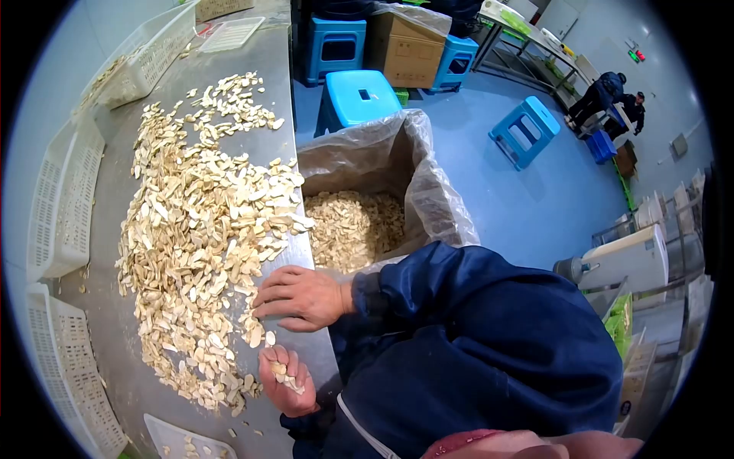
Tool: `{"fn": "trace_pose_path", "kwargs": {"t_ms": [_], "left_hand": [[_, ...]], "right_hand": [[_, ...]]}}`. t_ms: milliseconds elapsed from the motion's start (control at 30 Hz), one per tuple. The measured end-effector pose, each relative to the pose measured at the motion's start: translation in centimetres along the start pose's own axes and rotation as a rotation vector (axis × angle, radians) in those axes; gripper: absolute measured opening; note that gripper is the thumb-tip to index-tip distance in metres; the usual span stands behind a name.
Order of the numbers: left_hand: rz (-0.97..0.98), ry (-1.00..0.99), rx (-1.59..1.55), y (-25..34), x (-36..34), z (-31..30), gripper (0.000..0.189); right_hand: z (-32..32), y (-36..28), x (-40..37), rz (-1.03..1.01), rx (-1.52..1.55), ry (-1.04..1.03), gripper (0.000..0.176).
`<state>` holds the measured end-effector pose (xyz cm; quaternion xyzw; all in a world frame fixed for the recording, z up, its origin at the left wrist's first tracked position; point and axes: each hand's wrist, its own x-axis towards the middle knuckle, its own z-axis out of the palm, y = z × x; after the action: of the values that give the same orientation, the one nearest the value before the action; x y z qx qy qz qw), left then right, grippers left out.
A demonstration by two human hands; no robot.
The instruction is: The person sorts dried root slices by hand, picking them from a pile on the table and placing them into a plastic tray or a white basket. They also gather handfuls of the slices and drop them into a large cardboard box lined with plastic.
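A wide heap of pale, dry-looking slices [206, 222] covers the metal table [267, 42]. My left hand [281, 392] is closed in a loose fist close to the table's near edge, with a few pale slices [284, 375] showing between its curled fingers. Palm down beside it, my right hand [302, 298] lies with its fingers stretched out, fingertips at the border of the heap. Below the table edge, a box lined with clear plastic [440, 203] holds more such slices [352, 229].
White perforated baskets [65, 199] line the table's far side. A white tray [183, 440] with some slices lies at the bottom. Blue stools [359, 99] and a cardboard box [405, 53] stand on the floor beyond the lined box. Two people [604, 99] are far off.
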<state>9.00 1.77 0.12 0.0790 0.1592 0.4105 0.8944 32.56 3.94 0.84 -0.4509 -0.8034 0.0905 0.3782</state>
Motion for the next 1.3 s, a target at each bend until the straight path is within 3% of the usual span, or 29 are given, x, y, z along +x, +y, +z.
{"fn": "trace_pose_path", "kwargs": {"t_ms": [300,333,433,700,1300], "left_hand": [[-0.008,-0.064,0.006,0.2,0.3,-0.4,0.025],[-0.009,0.066,-0.020,0.1,0.2,0.1,0.025],[-0.016,0.079,-0.028,0.2,0.3,0.2,0.025],[-0.028,-0.060,-0.030,0.3,0.6,-1.0,0.026],[-0.017,-0.016,-0.038,0.2,0.5,-0.5,0.026]], "right_hand": [[-0.1,0.0,-0.3,-0.010,0.000,0.048,0.042],[0.0,-0.1,-0.3,-0.006,0.006,0.054,0.042],[0.0,-0.2,-0.3,-0.009,0.022,0.074,0.041],[0.4,-0.1,-0.3,-0.014,0.016,0.093,0.044],[0.6,0.0,-0.4,-0.008,0.023,0.108,0.037]]}}
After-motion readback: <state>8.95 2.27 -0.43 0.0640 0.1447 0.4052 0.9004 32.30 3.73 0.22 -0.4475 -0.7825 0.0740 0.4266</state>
